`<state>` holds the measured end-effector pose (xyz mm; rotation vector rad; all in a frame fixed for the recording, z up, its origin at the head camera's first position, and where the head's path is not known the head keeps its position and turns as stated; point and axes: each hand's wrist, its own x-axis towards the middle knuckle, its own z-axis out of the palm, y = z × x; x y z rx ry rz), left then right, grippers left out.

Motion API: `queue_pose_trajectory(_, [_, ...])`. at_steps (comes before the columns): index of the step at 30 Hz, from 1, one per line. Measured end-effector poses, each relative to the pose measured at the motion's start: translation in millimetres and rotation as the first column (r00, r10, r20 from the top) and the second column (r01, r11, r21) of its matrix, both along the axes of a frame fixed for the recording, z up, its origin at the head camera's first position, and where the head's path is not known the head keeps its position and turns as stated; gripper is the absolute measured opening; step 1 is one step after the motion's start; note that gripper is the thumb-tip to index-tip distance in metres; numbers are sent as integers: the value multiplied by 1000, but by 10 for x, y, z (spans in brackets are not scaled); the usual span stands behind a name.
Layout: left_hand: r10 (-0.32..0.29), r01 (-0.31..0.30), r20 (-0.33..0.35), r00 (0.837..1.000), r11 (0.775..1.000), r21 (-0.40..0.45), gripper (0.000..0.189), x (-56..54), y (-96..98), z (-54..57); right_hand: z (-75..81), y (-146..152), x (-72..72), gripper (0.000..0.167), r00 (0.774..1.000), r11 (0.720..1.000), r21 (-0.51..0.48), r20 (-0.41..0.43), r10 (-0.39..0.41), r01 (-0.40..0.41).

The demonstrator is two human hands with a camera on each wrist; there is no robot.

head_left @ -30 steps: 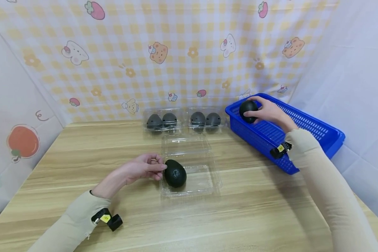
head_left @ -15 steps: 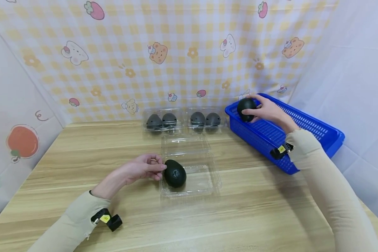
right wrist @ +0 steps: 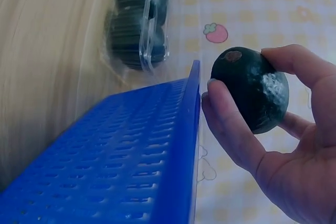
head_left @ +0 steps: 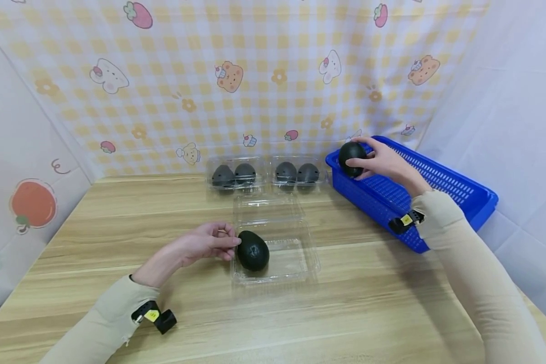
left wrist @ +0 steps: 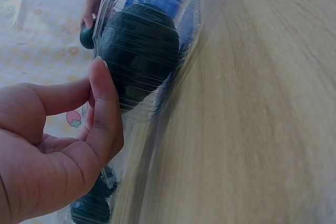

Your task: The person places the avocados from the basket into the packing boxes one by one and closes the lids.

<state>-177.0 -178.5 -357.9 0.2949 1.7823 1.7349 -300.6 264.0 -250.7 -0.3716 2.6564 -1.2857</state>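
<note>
In the head view my right hand (head_left: pixel 387 161) grips a dark green avocado (head_left: pixel 352 159) over the far left end of the blue basket (head_left: pixel 364 194). The right wrist view shows thumb and fingers round this avocado (right wrist: pixel 252 90), above the basket's rim. At the table's middle stands a clear plastic clamshell box (head_left: pixel 293 258) with its lid (head_left: pixel 269 208) folded back. Another avocado (head_left: pixel 253 251) lies in its left half. My left hand (head_left: pixel 207 241) pinches the box's left rim; in the left wrist view the thumb and fingertips meet on that edge, beside the avocado.
Two closed clear boxes, the left one (head_left: pixel 235 161) and the right one (head_left: pixel 297 161), stand at the back against the checked curtain (head_left: pixel 264 111). Each holds two dark avocados. The blue basket stands diagonally on the right side of the wooden table (head_left: pixel 200 323).
My right hand has shifted slightly left with its avocado, toward the basket's left rim. My left hand, the box and the avocado in it have stayed in place.
</note>
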Motion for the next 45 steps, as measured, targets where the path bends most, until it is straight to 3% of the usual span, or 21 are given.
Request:
queue_pose_trajectory(6, [9, -9, 2, 1000, 1000, -6, 14, 6, -1, -2, -18, -65, 71, 74, 999, 999, -36, -10, 35, -35])
queue_pose_trajectory(21, [19, -18, 9, 1000, 1000, -7, 13, 14, 0, 1, -44, -383, 321, 75, 990, 989, 109, -88, 109, -99])
queue_pose_trajectory(36, [18, -18, 15, 1000, 1000, -4, 12, 3, 13, 7, -114, -767, 623, 68, 948, 952, 201, -174, 267, -231])
queue_pose_trajectory(45, [14, -14, 13, 1000, 1000, -3, 13, -6, 0, -1, -201, -965, 826, 67, 931, 934, 165, -136, 340, -317])
